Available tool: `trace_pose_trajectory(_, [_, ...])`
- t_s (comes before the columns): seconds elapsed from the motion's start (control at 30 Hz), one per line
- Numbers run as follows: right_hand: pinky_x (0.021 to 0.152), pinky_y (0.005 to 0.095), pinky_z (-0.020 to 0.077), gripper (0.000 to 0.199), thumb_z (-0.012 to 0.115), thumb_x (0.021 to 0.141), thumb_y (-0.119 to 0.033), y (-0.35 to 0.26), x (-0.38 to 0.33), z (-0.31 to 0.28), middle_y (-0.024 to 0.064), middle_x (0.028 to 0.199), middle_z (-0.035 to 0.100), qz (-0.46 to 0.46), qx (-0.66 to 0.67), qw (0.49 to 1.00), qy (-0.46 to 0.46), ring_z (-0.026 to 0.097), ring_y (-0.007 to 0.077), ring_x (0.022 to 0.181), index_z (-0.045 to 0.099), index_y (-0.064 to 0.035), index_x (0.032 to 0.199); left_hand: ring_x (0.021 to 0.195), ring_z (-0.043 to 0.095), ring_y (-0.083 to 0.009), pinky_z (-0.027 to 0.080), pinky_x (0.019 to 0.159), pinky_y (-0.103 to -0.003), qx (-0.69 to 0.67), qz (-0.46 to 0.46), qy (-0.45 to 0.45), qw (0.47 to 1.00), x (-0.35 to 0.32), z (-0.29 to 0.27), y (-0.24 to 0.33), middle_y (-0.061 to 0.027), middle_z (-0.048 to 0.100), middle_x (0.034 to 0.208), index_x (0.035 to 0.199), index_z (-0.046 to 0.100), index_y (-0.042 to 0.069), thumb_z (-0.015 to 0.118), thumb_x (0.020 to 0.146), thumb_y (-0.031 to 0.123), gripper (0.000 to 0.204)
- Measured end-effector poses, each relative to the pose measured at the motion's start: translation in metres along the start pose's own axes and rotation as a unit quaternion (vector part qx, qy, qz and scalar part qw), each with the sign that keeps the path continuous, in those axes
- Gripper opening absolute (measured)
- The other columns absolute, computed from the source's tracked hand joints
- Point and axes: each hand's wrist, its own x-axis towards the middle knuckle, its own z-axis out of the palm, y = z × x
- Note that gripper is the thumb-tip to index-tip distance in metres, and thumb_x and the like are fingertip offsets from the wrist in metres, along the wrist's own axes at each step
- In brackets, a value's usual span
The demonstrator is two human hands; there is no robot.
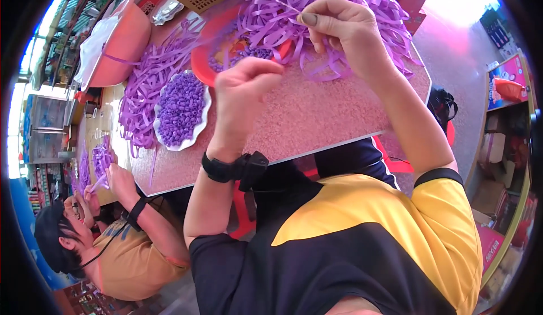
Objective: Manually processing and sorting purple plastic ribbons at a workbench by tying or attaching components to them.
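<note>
A shop-like room with stocked shelves (503,162) surrounds a pink speckled table (317,114). At the left, a co-worker (141,258) bends over more purple ribbon. On the table, one heap of ribbons (390,26) lies under and beyond the right hand (346,31), whose grip is pinched, thumb against forefinger, apparently on the end of a thin purple strand (289,7). The left hand (240,103) is raised nearby, fingers curled and blurred; I cannot tell whether its grip holds anything. Just beside it, a white plate (203,120) carries purple beads (180,111), with a red basin (201,69) behind and a second ribbon heap (150,86) to the left.

The strand should be light, limp and perhaps slick, prone to twisting or tangling with its neighbours; it is best taken close to the tip. The beads look small, hard and apt to roll, so fingertips suit them.
</note>
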Motion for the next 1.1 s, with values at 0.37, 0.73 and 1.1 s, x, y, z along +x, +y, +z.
trace_pose_trajectory(0.37, [0.049, 0.0172, 0.0340, 0.014, 0.068, 0.093, -0.015, 0.000, 0.007, -0.010, 0.0001, 0.069, 0.064, -0.013, 0.025, 0.998, 0.054, 0.058, 0.0049, 0.058, 0.070, -0.0021, 0.096, 0.084, 0.060, -0.0287, 0.048, 0.074, -0.039, 0.346, 0.231, -0.112, 0.902, 0.031, 0.052, -0.014, -0.0141, 0.066, 0.089, 0.079, 0.070, 0.001, 0.066, 0.070, 0.004, 0.009])
trace_pose_trajectory(0.73, [0.052, 0.0203, 0.0452, 0.009, 0.070, 0.089, -0.006, 0.000, -0.005, 0.002, 0.0097, 0.087, 0.070, 0.071, 0.033, 0.961, -0.266, 0.058, 0.0072, 0.059, 0.067, 0.0021, 0.091, 0.081, 0.057, -0.0251, 0.045, 0.087, -0.039, -0.149, 0.142, -0.092, 0.974, -0.022, -0.003, -0.005, -0.0116, 0.060, 0.072, 0.073, 0.054, -0.001, 0.058, 0.072, 0.007, 0.008])
trace_pose_trajectory(1.1, [0.048, 0.0192, 0.0403, 0.013, 0.067, 0.091, -0.013, -0.010, 0.001, -0.012, 0.0023, 0.074, 0.056, 0.050, 0.131, 0.982, -0.124, 0.052, 0.0068, 0.057, 0.065, -0.0008, 0.095, 0.073, 0.064, -0.0143, 0.050, 0.059, -0.025, -0.108, -0.038, -0.065, 0.991, -0.065, -0.024, -0.015, -0.0109, 0.068, 0.089, 0.113, 0.065, -0.007, 0.066, 0.092, 0.002, 0.023])
